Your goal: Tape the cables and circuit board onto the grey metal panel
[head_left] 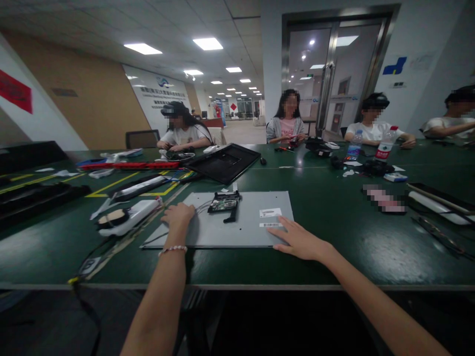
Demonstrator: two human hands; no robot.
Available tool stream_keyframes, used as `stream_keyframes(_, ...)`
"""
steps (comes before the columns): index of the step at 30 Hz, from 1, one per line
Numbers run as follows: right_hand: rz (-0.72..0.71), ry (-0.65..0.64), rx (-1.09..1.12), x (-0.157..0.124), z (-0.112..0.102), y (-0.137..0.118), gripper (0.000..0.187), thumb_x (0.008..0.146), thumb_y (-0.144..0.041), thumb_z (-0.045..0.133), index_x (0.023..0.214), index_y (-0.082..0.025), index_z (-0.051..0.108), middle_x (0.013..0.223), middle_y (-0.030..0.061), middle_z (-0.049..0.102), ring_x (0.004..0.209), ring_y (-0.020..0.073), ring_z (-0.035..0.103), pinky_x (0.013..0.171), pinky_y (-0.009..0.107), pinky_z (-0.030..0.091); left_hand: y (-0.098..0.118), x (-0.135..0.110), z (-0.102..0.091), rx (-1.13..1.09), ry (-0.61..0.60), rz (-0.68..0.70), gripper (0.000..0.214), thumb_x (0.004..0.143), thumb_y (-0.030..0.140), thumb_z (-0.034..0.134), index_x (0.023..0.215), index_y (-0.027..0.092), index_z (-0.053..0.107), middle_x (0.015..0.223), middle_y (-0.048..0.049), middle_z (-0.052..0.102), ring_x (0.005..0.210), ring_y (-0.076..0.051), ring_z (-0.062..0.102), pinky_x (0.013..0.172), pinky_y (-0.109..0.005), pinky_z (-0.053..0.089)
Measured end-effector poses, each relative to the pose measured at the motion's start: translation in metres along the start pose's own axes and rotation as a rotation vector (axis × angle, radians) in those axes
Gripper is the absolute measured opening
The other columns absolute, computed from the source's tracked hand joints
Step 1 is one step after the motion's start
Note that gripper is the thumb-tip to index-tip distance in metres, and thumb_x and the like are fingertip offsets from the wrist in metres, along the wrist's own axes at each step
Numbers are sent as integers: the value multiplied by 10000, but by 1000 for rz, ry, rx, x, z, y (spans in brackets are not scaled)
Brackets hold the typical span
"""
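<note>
A grey metal panel point(256, 237), which looks like the back of a display panel, lies flat on the green table in front of me. On its middle sits a green circuit board point(224, 203) with a black bracket point(232, 213) beside it and thin cables running to the left. My left hand point(178, 216) rests at the panel's left side, fingers stretched forward near the cables. At the right edge my right hand point(297, 239) lies with fingers spread, touching the panel by two white labels point(270, 212). Neither hand grips anything visible.
Behind the panel lies a black plastic frame point(224, 163). A white power strip-like device point(129, 217) with a cable stands at left. Bottles point(385, 143) and a pinkish blurred item point(384, 199) are at right. Several people sit across the table point(326, 212).
</note>
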State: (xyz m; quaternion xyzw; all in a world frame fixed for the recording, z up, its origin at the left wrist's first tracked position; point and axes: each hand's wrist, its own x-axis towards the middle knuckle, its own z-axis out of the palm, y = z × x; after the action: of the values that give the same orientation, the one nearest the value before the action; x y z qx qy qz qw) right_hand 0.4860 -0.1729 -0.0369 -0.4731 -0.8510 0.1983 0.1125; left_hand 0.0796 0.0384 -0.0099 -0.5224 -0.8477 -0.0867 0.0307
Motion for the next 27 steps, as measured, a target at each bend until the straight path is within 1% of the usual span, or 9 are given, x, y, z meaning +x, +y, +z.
stream_keyframes(3, 2, -2, 0, -6, -2, 2, 665, 936, -642, 390, 1517, -330, 303, 1638, 38, 101, 1489, 325, 67, 1193, 502, 133, 4, -1, 1, -6, 1, -84, 626, 841, 448, 451, 1269, 2, 550, 1378, -327, 441, 1253, -440, 430, 933, -552, 394)
stream_keyframes(5, -2, 6, -7, -10, -2, 4, 662, 935, -635, 405, 1513, -326, 314, 1636, 45, 112, 1488, 326, 75, 1192, 506, 140, 5, -3, 1, -5, 33, -69, 631, 841, 464, 458, 1273, 14, 554, 1395, -315, 433, 1259, -433, 422, 936, -537, 399)
stream_keyframes(8, -3, 18, -13, -16, -5, 6, 647, 937, -620, 418, 1507, -326, 330, 1634, 50, 123, 1487, 323, 85, 1192, 500, 151, 8, -6, 0, 5, 73, -54, 651, 840, 476, 471, 1289, 11, 543, 1392, -322, 435, 1251, -433, 427, 926, -532, 411)
stream_keyframes(12, 11, -4, 12, -26, -13, 13, 648, 924, -623, 448, 1497, -336, 351, 1628, 35, 157, 1484, 324, 115, 1190, 501, 166, 17, -14, -4, 32, 33, -55, 673, 828, 472, 502, 1306, 0, 529, 1380, -324, 447, 1247, -432, 436, 911, -524, 423)
stream_keyframes(15, 31, -11, 45, -32, -24, 20, 612, 938, -609, 426, 1478, -324, 392, 1612, 30, 220, 1464, 309, 213, 1178, 497, 209, 26, -21, -6, 63, 9, -48, 654, 826, 465, 509, 1301, 16, 540, 1369, -317, 466, 1234, -432, 446, 871, -509, 446)
stream_keyframes(18, 15, 55, 90, -32, -33, 33, 562, 971, -568, 360, 1422, -259, 491, 1529, 53, 403, 1403, 274, 359, 1165, 465, 261, 32, -28, -6, 73, 1, -25, 637, 833, 462, 506, 1303, 34, 545, 1366, -312, 472, 1227, -437, 447, 838, -492, 462)
stream_keyframes(20, 41, 123, 106, -27, -35, 45, 554, 977, -544, 344, 1393, -224, 523, 1465, 71, 490, 1371, 263, 409, 1162, 458, 274, 35, -32, -7, 75, -8, -19, 638, 837, 467, 506, 1303, 33, 546, 1359, -314, 477, 1222, -438, 450, 832, -490, 467)
stream_keyframes(23, 150, 214, 77, -16, -33, 66, 544, 970, -505, 366, 1390, -192, 513, 1468, 105, 478, 1389, 276, 381, 1152, 478, 283, 41, -39, -9, 89, -31, -21, 653, 846, 478, 501, 1308, 18, 538, 1353, -317, 477, 1226, -431, 445, 834, -495, 476)
stream_keyframes(27, 266, 276, 31, -4, -30, 84, 570, 952, -457, 409, 1413, -128, 469, 1499, 160, 417, 1414, 293, 334, 1145, 466, 294, 49, -48, -12, 96, -57, -4, 632, 855, 491, 497, 1291, 37, 562, 1340, -312, 494, 1221, -428, 450, 805, -505, 498)
